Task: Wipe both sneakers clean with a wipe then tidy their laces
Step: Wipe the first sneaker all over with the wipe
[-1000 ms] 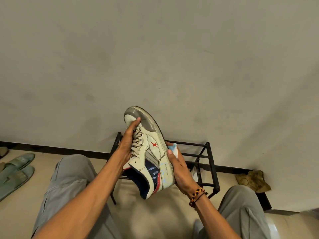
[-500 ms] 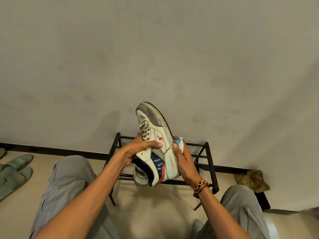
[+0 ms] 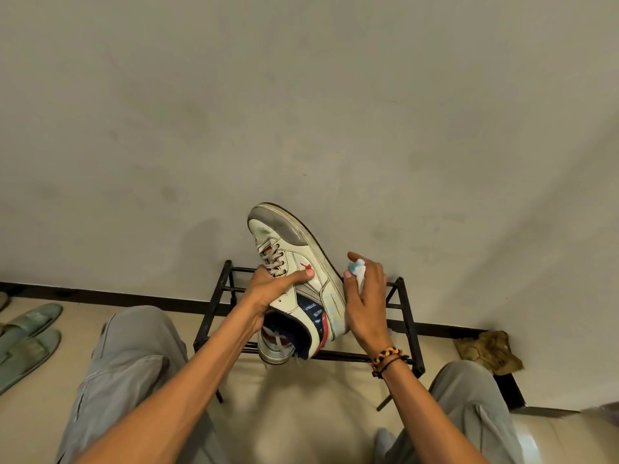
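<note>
Partly hidden behind the raised sneaker (image 3: 294, 276) sits a second sneaker (image 3: 276, 349) on the black metal shoe rack (image 3: 407, 316); only its heel end and a loose lace show, so its condition is hard to judge. The wipe (image 3: 357, 272) is mostly covered too, just a white and blue wad peeping out between the fingers of the right hand (image 3: 366, 306).

The left hand (image 3: 273, 293) grips the raised sneaker around its middle, thumb laid across the side panel by the red mark and the other fingers curled over the laces and tongue (they are out of sight on the far side). The right hand pinches the wipe, fingers loosely bent, its palm against the sneaker's heel and sole edge.

That sneaker is held in the air above the rack, between the person's knees, its long axis running steeply upward: grey toe cap toward the wall (image 3: 301, 95), heel down toward the lap, side panel facing the camera.

Green slippers (image 3: 28, 333) lie on the floor at far left, cut off by the frame.
</note>
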